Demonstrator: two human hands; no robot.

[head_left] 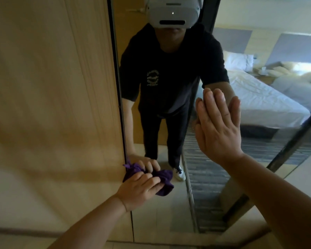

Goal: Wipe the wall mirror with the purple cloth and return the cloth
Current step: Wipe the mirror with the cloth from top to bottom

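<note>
— What do you have nearest, lower centre?
— I see the left hand [139,188] clenched round the purple cloth [164,182], pressing it on the wall mirror [214,186] by its left edge.
— And further up, right of centre?
— The right hand [218,126], fingers straight, lies flat on the glass.

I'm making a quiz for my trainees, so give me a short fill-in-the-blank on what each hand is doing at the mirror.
1. The left hand grips a bunched ____ cloth.
2. The cloth is pressed low on the mirror, near its ____ edge.
3. The right hand rests on the glass with its fingers ____.
4. The mirror reflects a ____ with white sheets.

Missing words: purple; left; straight; bed
</note>
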